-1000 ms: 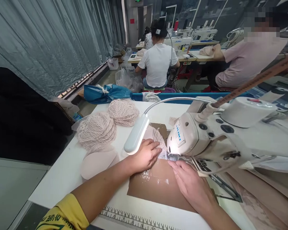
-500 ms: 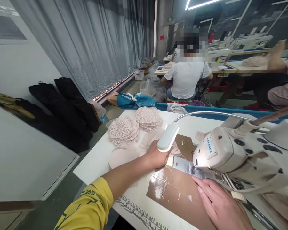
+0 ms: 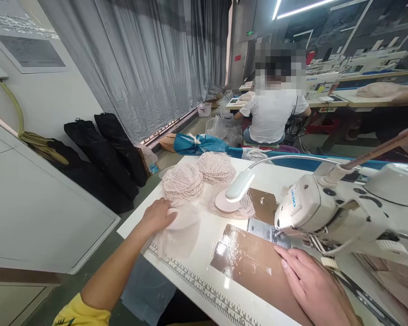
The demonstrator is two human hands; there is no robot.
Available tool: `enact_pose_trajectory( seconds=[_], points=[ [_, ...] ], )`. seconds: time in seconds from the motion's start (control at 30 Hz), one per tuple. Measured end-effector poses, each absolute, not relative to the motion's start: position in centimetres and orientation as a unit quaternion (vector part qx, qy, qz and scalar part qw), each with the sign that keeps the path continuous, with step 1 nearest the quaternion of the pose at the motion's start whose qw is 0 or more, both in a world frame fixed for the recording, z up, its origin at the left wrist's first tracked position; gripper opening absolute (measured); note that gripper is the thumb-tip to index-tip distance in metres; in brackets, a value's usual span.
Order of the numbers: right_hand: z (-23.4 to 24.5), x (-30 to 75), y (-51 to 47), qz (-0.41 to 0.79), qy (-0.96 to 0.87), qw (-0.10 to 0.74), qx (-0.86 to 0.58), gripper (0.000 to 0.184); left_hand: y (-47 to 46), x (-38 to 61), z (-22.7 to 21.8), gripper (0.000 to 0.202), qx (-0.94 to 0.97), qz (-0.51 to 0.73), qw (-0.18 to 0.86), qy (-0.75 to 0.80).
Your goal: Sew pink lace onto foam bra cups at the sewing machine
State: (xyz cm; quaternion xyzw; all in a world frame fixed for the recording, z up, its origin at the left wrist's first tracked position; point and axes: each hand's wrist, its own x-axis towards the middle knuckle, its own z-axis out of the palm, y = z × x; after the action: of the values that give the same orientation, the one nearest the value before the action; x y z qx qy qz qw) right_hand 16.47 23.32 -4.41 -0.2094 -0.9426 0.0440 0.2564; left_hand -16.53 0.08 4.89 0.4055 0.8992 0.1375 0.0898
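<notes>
My left hand (image 3: 158, 216) is at the left side of the white sewing table (image 3: 204, 244). Its fingers are closed on the edge of a sheer beige fabric piece (image 3: 182, 231), which drapes over the table toward the printed ruler. My right hand (image 3: 314, 283) lies with fingers stretched out on a shiny brown board (image 3: 248, 258), the fingertips just short of the metal needle plate (image 3: 263, 230). It holds nothing. The white sewing machine head (image 3: 302, 208) stands over the plate. A pale oval piece (image 3: 226, 201) on lace-edged fabric lies under the small lamp (image 3: 240, 185).
Two stacks of beige lace pieces (image 3: 182, 181) (image 3: 216, 167) sit at the table's back left. A flexible lamp neck (image 3: 292, 157) arches behind the machine. A ruler strip (image 3: 204, 285) runs along the front edge. Ahead, a person in a white shirt (image 3: 272, 115) sits at another table.
My left hand has moved left from beside the needle plate to the sheer fabric piece. The oval piece under the lamp is now uncovered. My right hand stays on the board.
</notes>
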Motion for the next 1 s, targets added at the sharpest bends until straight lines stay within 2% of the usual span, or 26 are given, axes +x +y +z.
enact_pose_trajectory(
  seconds=[0.07,0.2,0.3,0.4,0.5,0.67,0.9,1.0],
  points=[
    [-4.1,16.3,23.2,0.052,-0.942,0.254,-0.212,0.034,-0.9,-15.7,3.5,0.028,0.422,0.183,0.146,0.876],
    [-3.3,16.2,22.8,0.082,-0.936,0.244,-0.24,0.032,0.7,-11.4,3.4,0.034,0.455,0.372,0.429,0.686],
    [-2.4,16.6,22.4,0.137,-0.917,0.265,-0.267,0.027,4.5,-8.0,3.9,0.031,0.509,0.383,0.518,0.571],
    [-1.4,17.1,21.9,0.205,-0.894,0.306,-0.256,0.025,8.9,-5.5,3.2,0.026,0.599,0.309,0.429,0.601],
    [-0.6,17.2,21.4,0.266,-0.902,0.282,-0.189,0.027,12.3,-4.2,1.6,0.019,0.639,0.264,0.327,0.645],
    [-0.6,16.7,20.6,0.206,-0.942,0.2,-0.173,0.023,15.2,-4.2,0.2,0.014,0.665,0.257,0.252,0.655],
    [-1.4,16.4,20.6,0.186,-0.942,0.2,-0.194,0.027,14.6,-4.4,2.4,0.022,0.688,0.221,0.109,0.682],
    [-1.6,16.4,20.7,0.18,-0.943,0.197,-0.199,0.024,13.7,-3.1,2.9,0.019,0.749,0.187,0.074,0.631]
  ],
)
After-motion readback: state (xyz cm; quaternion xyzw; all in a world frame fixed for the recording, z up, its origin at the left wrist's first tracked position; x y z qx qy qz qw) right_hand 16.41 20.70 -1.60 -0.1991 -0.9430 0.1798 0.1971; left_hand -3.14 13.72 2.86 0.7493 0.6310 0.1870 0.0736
